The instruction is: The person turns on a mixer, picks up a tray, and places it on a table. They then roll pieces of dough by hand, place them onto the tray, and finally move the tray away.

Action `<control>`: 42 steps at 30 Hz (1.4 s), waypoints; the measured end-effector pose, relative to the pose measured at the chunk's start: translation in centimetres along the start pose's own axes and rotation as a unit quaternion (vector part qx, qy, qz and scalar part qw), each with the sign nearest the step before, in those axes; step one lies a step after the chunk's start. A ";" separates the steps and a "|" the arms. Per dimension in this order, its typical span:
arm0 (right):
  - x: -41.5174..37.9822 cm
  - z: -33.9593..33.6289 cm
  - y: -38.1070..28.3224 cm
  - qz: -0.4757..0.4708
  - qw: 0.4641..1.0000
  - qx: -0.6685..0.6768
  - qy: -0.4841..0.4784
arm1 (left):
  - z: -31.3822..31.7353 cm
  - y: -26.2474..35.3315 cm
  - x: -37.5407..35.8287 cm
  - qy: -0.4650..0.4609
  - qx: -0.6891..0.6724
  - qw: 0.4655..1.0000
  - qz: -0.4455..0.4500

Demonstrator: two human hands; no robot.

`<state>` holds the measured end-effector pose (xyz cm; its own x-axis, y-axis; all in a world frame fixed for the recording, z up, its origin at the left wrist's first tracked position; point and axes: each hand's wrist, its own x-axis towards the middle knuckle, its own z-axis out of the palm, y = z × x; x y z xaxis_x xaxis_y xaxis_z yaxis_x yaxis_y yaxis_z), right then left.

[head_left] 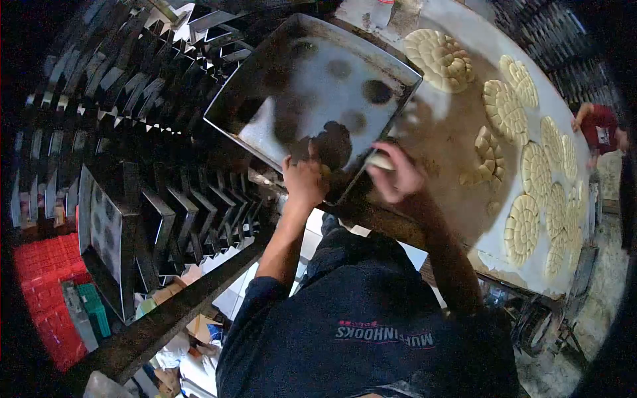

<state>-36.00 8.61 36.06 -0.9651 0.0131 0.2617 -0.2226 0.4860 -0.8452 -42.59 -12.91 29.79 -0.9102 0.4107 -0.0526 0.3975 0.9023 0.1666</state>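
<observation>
My left hand (306, 180) is over the near corner of a square metal baking tray (229, 83), its fingers partly curled. A small yellowish patch shows at its thumb side, too dark to name. Just outside the tray's right edge is my right hand (405, 178), slightly blurred, with a pale piece of dough (379, 161) between thumb and fingers. Dark round marks dot the tray's floor, and shadows of the hands fall across it. Sectioned dough coils (504, 109) lie on the worktable (458, 126) to the right, with a smaller cluster of dough pieces (490, 158) nearer my right hand.
Dark metal trays (166, 212) are stacked in racks on the left. Red plastic crates (50, 278) stand below them, beside a green crate (94, 308). At the far right, another person in a red garment (600, 126) stands by the table's edge.
</observation>
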 end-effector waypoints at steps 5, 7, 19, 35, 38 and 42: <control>2.0 6.9 5.9 -0.142 0.975 -0.156 -0.073 | -3.4 0.6 0.9 -0.228 0.099 0.964 0.093; -0.7 3.7 3.5 -0.114 0.979 -0.155 -0.059 | -0.5 -2.0 -0.1 -0.093 0.080 0.981 0.153; -26.1 -19.6 17.6 0.218 0.899 -0.264 0.274 | 7.7 31.1 8.0 -0.036 -0.219 0.942 0.252; -26.3 -19.9 16.3 0.311 0.873 0.078 0.367 | 11.4 30.5 -0.4 -0.143 -0.112 0.957 0.228; -26.4 -18.3 17.5 0.256 0.882 -0.102 0.383 | 7.5 25.1 -4.3 -0.189 -0.274 0.923 0.193; -25.0 -10.6 14.8 0.190 0.960 0.069 0.193 | 9.3 21.1 -9.0 -0.052 -0.707 0.704 0.051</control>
<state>-13.71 24.75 22.00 -0.8627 0.5028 0.0536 0.0926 0.2614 -0.9608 -24.97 3.66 24.65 -0.8427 0.5376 -0.0286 -0.1187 -0.1338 0.9839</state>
